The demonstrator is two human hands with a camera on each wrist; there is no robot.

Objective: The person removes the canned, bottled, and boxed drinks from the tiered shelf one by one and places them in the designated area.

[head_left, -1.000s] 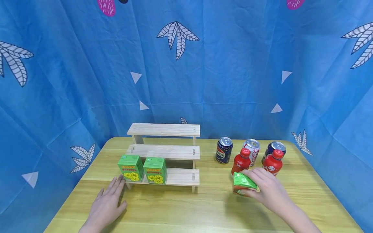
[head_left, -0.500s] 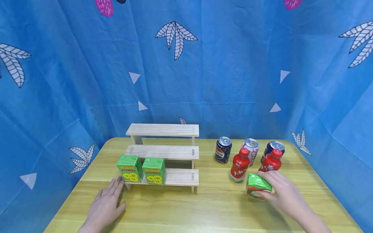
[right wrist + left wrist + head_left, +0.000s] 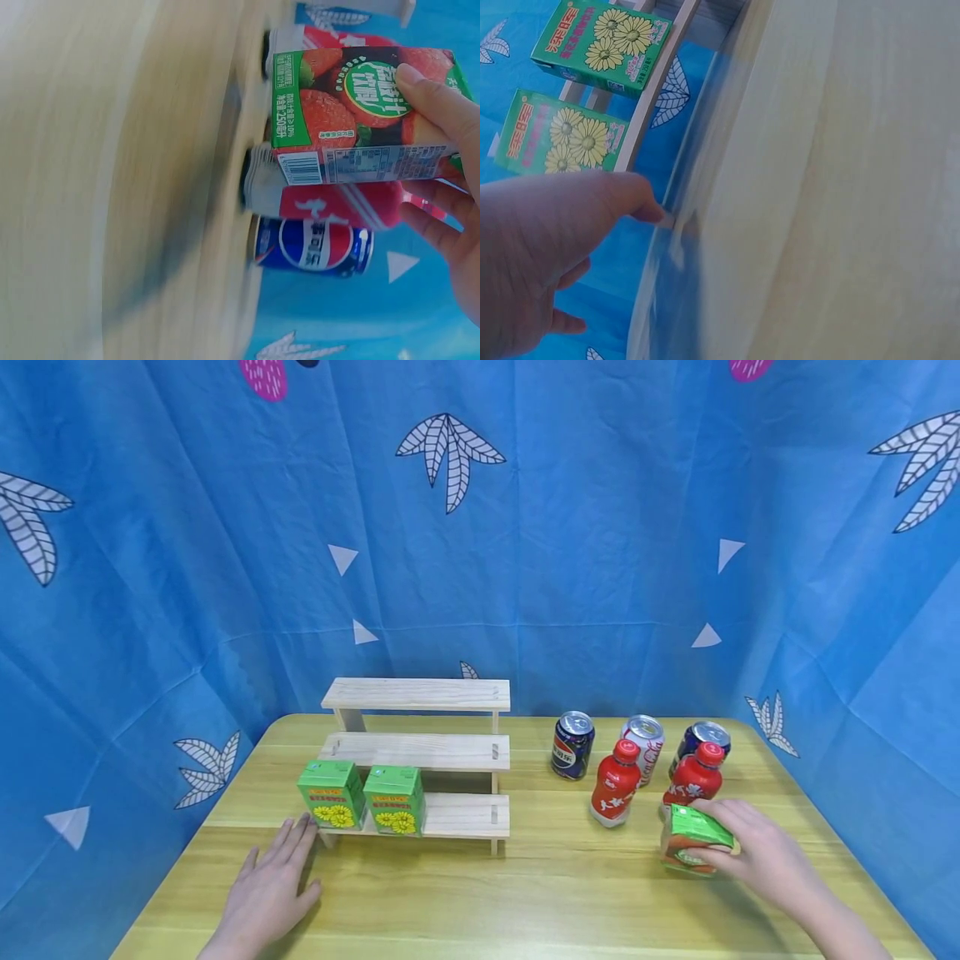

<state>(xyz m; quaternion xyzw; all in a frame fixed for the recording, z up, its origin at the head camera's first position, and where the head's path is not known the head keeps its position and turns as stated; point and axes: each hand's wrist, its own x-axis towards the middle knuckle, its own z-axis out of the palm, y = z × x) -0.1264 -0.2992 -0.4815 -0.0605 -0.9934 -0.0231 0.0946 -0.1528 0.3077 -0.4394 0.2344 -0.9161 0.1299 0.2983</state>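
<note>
My right hand (image 3: 765,853) holds a juice carton (image 3: 688,850) with a green top and red fruit pictures, thumb on one broad face. In the right wrist view this carton (image 3: 330,112) overlaps two red bottles, and a shadow falls on the tabletop beside them. At the left, my left hand (image 3: 268,883) rests on the table, fingers extended, fingertips right by the front left corner of a three-step wooden shelf (image 3: 420,693). Two green drink cartons with yellow flowers, a left one (image 3: 330,795) and a right one (image 3: 393,802), stand upright on its lowest step.
Just behind the held carton are a left red bottle (image 3: 615,785) and a right red bottle (image 3: 686,783). Farther back stand a Pepsi can (image 3: 572,747), a white Coca-Cola can (image 3: 648,752) and a dark blue can (image 3: 696,741). A blue curtain (image 3: 600,568) surrounds the wooden table (image 3: 480,910).
My right hand has carried the juice carton to the right, from before the left red bottle to before the right one. The left hand stays by the shelf.
</note>
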